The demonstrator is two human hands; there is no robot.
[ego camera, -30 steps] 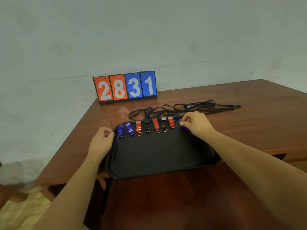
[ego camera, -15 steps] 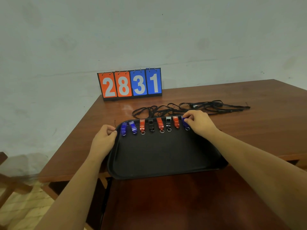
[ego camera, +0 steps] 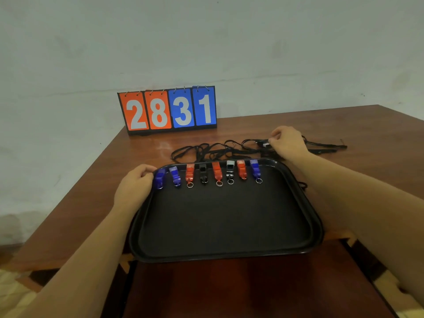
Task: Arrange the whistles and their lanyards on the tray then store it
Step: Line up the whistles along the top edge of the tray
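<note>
Eight small plastic whistles [ego camera: 207, 174], blue, red and black, are lying in a row along the far edge of the black rectangular tray [ego camera: 224, 228], mouthpieces pointing away, rings toward the person. The right hand [ego camera: 286, 142] has left them and is now pinching the tangled black lanyards [ego camera: 213, 151] beyond. The left hand [ego camera: 135, 187] is gripping the tray's corner.

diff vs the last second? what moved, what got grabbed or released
Right hand let go of the rightmost blue whistle and moved back off the tray to the black lanyards behind it, fingers closing at a clip there. Left hand stayed at the tray's far-left corner; all eight whistles kept their row.
</note>
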